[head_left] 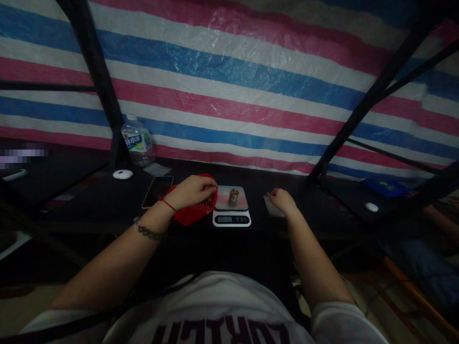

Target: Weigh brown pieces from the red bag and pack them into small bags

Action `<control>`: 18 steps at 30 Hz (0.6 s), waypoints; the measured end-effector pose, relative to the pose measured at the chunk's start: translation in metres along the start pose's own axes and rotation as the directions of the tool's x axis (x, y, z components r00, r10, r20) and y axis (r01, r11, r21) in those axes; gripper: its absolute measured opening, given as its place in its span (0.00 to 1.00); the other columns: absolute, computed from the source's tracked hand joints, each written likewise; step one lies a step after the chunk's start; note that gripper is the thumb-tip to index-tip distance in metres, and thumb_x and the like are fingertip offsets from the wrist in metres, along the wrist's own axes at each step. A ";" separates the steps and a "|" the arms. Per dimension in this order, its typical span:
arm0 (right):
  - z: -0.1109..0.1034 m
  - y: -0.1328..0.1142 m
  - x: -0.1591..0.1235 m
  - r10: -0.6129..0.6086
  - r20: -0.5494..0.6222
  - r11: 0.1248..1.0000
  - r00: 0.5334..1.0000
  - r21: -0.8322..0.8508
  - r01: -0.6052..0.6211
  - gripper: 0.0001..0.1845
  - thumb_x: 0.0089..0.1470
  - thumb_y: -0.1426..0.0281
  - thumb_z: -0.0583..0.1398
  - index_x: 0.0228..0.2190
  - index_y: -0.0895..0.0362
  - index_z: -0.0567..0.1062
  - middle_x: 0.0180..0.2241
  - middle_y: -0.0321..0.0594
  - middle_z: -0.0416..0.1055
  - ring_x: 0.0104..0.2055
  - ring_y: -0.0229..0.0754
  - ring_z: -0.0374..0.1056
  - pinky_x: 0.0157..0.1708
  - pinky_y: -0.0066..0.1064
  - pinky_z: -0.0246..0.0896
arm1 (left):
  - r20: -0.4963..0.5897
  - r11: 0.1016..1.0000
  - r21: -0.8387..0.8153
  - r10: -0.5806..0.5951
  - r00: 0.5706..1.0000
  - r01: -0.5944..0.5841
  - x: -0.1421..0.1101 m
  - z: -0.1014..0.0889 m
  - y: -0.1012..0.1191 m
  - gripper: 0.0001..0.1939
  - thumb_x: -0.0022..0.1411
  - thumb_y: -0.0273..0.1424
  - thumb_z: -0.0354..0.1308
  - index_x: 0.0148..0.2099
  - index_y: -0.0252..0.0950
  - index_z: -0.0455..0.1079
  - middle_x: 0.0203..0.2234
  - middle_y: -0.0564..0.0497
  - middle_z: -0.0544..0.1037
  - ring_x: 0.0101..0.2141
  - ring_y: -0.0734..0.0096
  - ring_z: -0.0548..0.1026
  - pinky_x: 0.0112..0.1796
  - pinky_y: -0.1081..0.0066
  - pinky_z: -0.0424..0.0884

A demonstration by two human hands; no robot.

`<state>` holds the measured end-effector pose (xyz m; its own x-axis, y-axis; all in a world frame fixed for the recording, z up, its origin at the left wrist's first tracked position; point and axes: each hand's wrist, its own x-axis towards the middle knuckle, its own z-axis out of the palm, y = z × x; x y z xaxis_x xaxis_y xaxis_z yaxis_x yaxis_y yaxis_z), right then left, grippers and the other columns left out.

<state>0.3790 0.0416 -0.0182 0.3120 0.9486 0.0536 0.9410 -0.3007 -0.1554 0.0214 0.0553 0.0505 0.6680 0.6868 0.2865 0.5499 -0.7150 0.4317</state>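
A white digital kitchen scale (231, 220) sits at the front of the black table, its small display lit. On its pan stands a small cup (233, 198) filled with little brown pieces. Left of the scale lies an open red bag (190, 216) with brown pieces inside. My left hand (196, 189) is over the bag's mouth, fingers bent and closed together; what they hold, if anything, is hidden. To the right of the scale, my right hand (282, 198) pinches the edge of a small clear plastic bag (274, 208) lying on the table.
A phone (152, 192) lies left of the red bag. Behind it are a large plastic bottle (138, 143), a clear packet (158, 169) and a white oval object (123, 174). Dark metal posts (98, 67) stand before a striped sheet. Another person's arm (441, 220) shows at far right.
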 end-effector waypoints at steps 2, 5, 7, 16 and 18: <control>-0.012 0.005 -0.003 0.076 -0.206 0.997 0.976 -0.004 -0.079 0.17 0.59 0.65 0.52 0.38 0.63 0.76 0.39 0.55 0.74 0.42 0.48 0.71 0.39 0.31 0.58 | -0.046 1.000 -0.002 -0.004 0.999 0.004 0.001 0.000 -0.002 0.17 0.62 0.36 0.47 0.44 0.36 0.74 0.40 0.49 0.79 0.40 0.65 0.75 0.43 0.70 0.68; -0.035 0.005 -0.010 0.110 -0.450 0.993 0.886 0.078 -0.083 0.16 0.60 0.69 0.49 0.40 0.62 0.73 0.40 0.55 0.72 0.42 0.48 0.69 0.40 0.32 0.57 | -0.096 0.999 -0.047 -0.008 0.995 0.004 0.003 0.002 -0.003 0.17 0.61 0.36 0.47 0.44 0.36 0.74 0.41 0.49 0.79 0.42 0.64 0.75 0.46 0.68 0.68; -0.049 -0.005 -0.018 0.058 -0.502 0.984 0.863 0.177 0.036 0.14 0.60 0.69 0.48 0.40 0.60 0.70 0.39 0.52 0.73 0.41 0.46 0.68 0.39 0.31 0.57 | -0.109 0.993 -0.116 -0.014 0.994 0.001 0.004 0.007 -0.002 0.15 0.60 0.36 0.50 0.42 0.36 0.75 0.39 0.49 0.79 0.40 0.64 0.75 0.44 0.68 0.69; -0.071 -0.102 -0.069 -0.643 -0.277 0.493 0.714 0.564 0.662 0.08 0.59 0.66 0.52 0.33 0.56 0.68 0.27 0.33 0.66 0.29 0.36 0.62 0.30 0.24 0.55 | 0.027 0.710 -0.699 -0.096 0.995 0.088 -0.001 0.023 0.012 0.23 0.57 0.41 0.56 0.51 0.33 0.68 0.30 0.49 0.76 0.25 0.74 0.71 0.26 0.74 0.67; -0.067 -0.111 -0.072 -0.665 -0.265 0.462 0.698 0.588 0.664 0.08 0.59 0.67 0.53 0.33 0.57 0.69 0.28 0.33 0.65 0.29 0.35 0.61 0.30 0.24 0.54 | 0.087 0.662 -0.742 -0.067 0.994 0.109 -0.002 0.023 0.016 0.17 0.56 0.40 0.59 0.42 0.32 0.71 0.27 0.51 0.75 0.22 0.77 0.69 0.25 0.76 0.65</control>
<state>0.2607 -0.0003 0.0611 -0.3736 0.8360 0.4019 0.5650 0.5487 -0.6162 0.0400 0.0393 0.0373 0.6707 0.7191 0.1817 0.0652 -0.3012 0.9513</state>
